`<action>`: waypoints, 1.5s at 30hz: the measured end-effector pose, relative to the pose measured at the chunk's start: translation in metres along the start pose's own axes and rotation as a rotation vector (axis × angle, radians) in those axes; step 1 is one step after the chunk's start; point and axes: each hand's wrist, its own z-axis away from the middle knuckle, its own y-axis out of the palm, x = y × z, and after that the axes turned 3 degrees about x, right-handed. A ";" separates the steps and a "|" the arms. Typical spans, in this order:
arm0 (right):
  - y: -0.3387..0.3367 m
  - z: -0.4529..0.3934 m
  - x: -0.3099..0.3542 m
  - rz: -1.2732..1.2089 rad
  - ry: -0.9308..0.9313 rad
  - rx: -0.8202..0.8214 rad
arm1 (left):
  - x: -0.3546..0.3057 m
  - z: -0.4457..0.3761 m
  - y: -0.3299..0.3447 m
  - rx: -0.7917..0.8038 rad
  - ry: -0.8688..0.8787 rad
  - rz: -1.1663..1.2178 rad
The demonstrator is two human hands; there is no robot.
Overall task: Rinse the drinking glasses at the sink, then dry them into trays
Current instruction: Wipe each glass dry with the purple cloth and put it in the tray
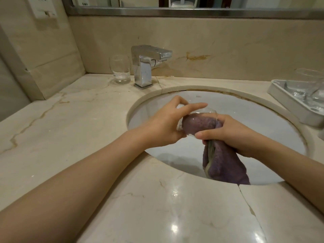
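A clear drinking glass is held on its side above the white basin of the sink, its base gripped by the curled fingers and thumb of the left hand, with the index finger laid along the upper wall. A purple cloth is stuffed into the mouth of the glass and is clutched at the rim by the right hand; the free end of the cloth hangs down into the basin. A second glass is seen upright on the marble counter, just left of the chrome tap. At the far right of the counter, a white tray is shown holding further glasses, whose number cannot be told because they are cut off by the frame edge.
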 end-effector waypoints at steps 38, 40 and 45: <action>0.000 0.001 -0.002 0.446 -0.209 -0.041 | 0.000 0.002 -0.002 0.137 -0.213 0.472; -0.001 0.002 0.004 0.076 -0.050 0.054 | 0.002 0.002 -0.001 0.094 -0.108 0.243; 0.001 0.000 0.003 -0.020 -0.035 0.008 | 0.000 0.000 -0.002 -0.009 -0.049 0.219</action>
